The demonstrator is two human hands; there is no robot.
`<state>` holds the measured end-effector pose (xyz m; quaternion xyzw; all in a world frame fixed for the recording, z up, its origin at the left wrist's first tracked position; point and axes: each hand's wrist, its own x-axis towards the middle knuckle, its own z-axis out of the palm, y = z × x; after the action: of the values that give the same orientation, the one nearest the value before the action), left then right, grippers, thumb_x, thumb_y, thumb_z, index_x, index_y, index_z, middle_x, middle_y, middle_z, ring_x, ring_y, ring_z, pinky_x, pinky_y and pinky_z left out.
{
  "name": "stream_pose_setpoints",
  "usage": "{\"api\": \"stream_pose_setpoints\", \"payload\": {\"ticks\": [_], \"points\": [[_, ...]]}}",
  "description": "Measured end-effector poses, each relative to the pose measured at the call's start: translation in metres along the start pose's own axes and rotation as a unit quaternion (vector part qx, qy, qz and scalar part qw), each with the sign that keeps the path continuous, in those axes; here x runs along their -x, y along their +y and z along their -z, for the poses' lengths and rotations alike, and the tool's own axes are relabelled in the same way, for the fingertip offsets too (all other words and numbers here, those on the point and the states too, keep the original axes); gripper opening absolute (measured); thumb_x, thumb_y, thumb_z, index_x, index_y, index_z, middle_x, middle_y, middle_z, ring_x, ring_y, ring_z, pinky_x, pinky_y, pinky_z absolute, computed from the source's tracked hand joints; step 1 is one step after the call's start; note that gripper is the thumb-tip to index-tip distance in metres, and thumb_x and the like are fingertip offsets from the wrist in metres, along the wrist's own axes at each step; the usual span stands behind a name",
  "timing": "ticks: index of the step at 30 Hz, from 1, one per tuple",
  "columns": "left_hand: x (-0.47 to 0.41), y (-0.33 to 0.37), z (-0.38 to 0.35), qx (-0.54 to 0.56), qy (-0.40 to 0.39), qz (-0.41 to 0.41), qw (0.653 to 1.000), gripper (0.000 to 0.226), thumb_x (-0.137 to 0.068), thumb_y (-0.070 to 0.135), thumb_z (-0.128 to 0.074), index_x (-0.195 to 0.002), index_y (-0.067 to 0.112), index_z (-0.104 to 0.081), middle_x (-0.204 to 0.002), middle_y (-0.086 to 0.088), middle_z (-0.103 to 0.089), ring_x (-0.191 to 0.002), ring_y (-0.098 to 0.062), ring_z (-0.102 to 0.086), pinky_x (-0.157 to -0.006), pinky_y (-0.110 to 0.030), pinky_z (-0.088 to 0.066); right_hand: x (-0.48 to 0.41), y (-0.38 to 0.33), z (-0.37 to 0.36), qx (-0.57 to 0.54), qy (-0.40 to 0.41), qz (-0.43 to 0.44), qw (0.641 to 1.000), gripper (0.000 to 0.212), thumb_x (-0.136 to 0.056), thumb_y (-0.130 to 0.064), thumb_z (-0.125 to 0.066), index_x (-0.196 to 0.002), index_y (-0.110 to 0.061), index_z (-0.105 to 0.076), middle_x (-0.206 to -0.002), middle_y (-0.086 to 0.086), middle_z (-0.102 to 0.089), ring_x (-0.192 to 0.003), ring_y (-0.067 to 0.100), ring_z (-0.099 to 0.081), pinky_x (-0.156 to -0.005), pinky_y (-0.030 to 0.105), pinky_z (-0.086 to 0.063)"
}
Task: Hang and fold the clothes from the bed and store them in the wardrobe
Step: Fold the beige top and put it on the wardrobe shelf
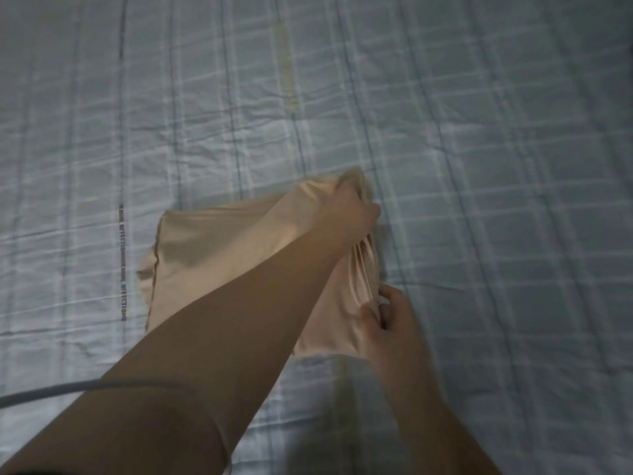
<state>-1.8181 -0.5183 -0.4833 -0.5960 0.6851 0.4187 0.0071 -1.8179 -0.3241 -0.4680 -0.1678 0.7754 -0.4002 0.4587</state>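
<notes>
A grey cable [85, 389] curves in from the left edge, low over a bed [479, 166] covered with a pale blue checked sheet, a line of dark printed lettering [121, 262] running down the cloth just left of centre. Beside that lettering lies a peach-coloured garment [219, 255], partly folded into a rough square on the sheet, its left edge flat and seamed, its right side gathered into pleats. A person's bare left arm reaches diagonally across the garment from the lower left, and the left hand [356, 210] is closed on the garment's far right corner, lifting it slightly off the bed. Nearer the viewer and just right of the fabric, the right hand [387, 320] pinches the near right edge between thumb and fingers, where the pleats bunch. Both hands sit along the garment's right side, the left one farther away.
</notes>
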Motion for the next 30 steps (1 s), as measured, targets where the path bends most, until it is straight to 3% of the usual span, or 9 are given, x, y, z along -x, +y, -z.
{"api": "stream_pose_setpoints", "payload": {"ticks": [2,6,9,11,15,18,21,25,30], "points": [[0.003,-0.003,-0.005,0.000,-0.020,-0.030,0.999,0.018,-0.090,0.030,-0.061,-0.095,0.015,-0.054,-0.083,-0.002,-0.057,-0.081,-0.022,-0.056,-0.076,-0.031,-0.038,-0.004,0.008,0.005,-0.009,0.022,-0.029,0.999,0.018,-0.082,-0.023,-0.062,-0.100,-0.023,-0.062,-0.067,0.003,-0.060,-0.057,0.008,-0.057,-0.060,0.025,-0.049],[0.000,-0.018,-0.009,0.057,-0.049,-0.038,0.996,0.012,-0.094,0.025,-0.059,-0.093,0.016,-0.051,-0.073,0.003,-0.050,-0.062,-0.008,-0.047,-0.051,-0.009,-0.033,-0.007,0.023,0.012,0.047,-0.014,-0.056,0.997,0.014,-0.081,-0.032,-0.060,-0.094,-0.034,-0.063,-0.077,-0.011,-0.068,-0.069,0.007,-0.065,-0.068,0.037,-0.050],[-0.003,-0.018,-0.001,0.200,-0.075,-0.021,0.977,0.022,-0.085,0.011,-0.062,-0.075,0.017,-0.043,-0.057,-0.003,-0.041,-0.041,-0.011,-0.042,-0.035,-0.019,-0.032,0.002,0.008,0.008,0.029,-0.018,-0.030,0.999,0.019,-0.079,-0.035,-0.059,-0.096,-0.042,-0.065,-0.083,-0.005,-0.071,-0.081,0.019,-0.069,-0.077,0.044,-0.056],[-0.002,-0.019,0.019,0.221,-0.096,-0.026,0.970,0.028,-0.088,0.005,-0.058,-0.070,0.018,-0.041,-0.053,-0.003,-0.038,-0.032,-0.009,-0.038,-0.036,-0.017,-0.029,0.014,-0.007,-0.004,0.003,-0.023,0.002,1.000,0.025,-0.082,-0.028,-0.063,-0.102,-0.041,-0.067,-0.090,-0.006,-0.074,-0.086,0.017,-0.071,-0.078,0.039,-0.057],[0.011,-0.018,0.080,0.228,-0.152,-0.036,0.961,0.017,-0.091,0.005,-0.055,-0.079,0.013,-0.046,-0.054,-0.005,-0.042,-0.038,-0.013,-0.040,-0.039,-0.020,-0.031,0.042,-0.039,-0.033,-0.018,-0.040,0.049,0.998,0.038,-0.088,-0.011,-0.065,-0.117,-0.036,-0.063,-0.093,-0.013,-0.074,-0.085,0.003,-0.070,-0.072,0.019,-0.052],[0.024,-0.036,0.138,0.213,-0.122,-0.043,0.969,0.008,-0.088,0.006,-0.058,-0.092,0.011,-0.054,-0.064,-0.008,-0.053,-0.049,-0.018,-0.049,-0.046,-0.024,-0.038,0.068,-0.062,-0.072,0.020,-0.031,0.064,0.997,0.041,-0.085,-0.022,-0.067,-0.116,-0.047,-0.057,-0.085,-0.020,-0.071,-0.078,0.001,-0.067,-0.071,0.018,-0.049],[0.038,-0.073,0.194,0.193,-0.068,-0.046,0.978,0.012,-0.087,0.007,-0.061,-0.097,0.011,-0.058,-0.077,-0.008,-0.058,-0.061,-0.020,-0.053,-0.051,-0.025,-0.042,0.089,-0.077,-0.118,0.086,-0.026,0.073,0.993,0.057,-0.081,-0.033,-0.066,-0.131,-0.051,-0.045,-0.074,-0.016,-0.060,-0.068,0.004,-0.059,-0.071,0.026,-0.049],[0.051,-0.144,0.254,0.176,-0.021,-0.023,0.984,0.015,-0.085,0.010,-0.063,-0.099,0.007,-0.061,-0.084,-0.006,-0.061,-0.068,-0.018,-0.054,-0.055,-0.026,-0.042,0.117,-0.088,-0.193,0.157,-0.064,0.104,0.980,0.065,-0.087,-0.028,-0.064,-0.144,-0.042,-0.036,-0.106,-0.016,-0.060,-0.095,0.008,-0.061,-0.084,0.023,-0.043],[0.057,-0.238,0.286,0.194,0.008,0.028,0.981,0.013,-0.090,0.012,-0.063,-0.103,0.009,-0.060,-0.082,-0.004,-0.066,-0.067,-0.018,-0.063,-0.065,-0.032,-0.055,0.138,-0.068,-0.285,0.209,-0.080,0.111,0.968,0.070,-0.088,-0.028,-0.057,-0.151,-0.036,-0.027,-0.139,-0.009,-0.053,-0.122,0.012,-0.053,-0.105,0.028,-0.041]]}}
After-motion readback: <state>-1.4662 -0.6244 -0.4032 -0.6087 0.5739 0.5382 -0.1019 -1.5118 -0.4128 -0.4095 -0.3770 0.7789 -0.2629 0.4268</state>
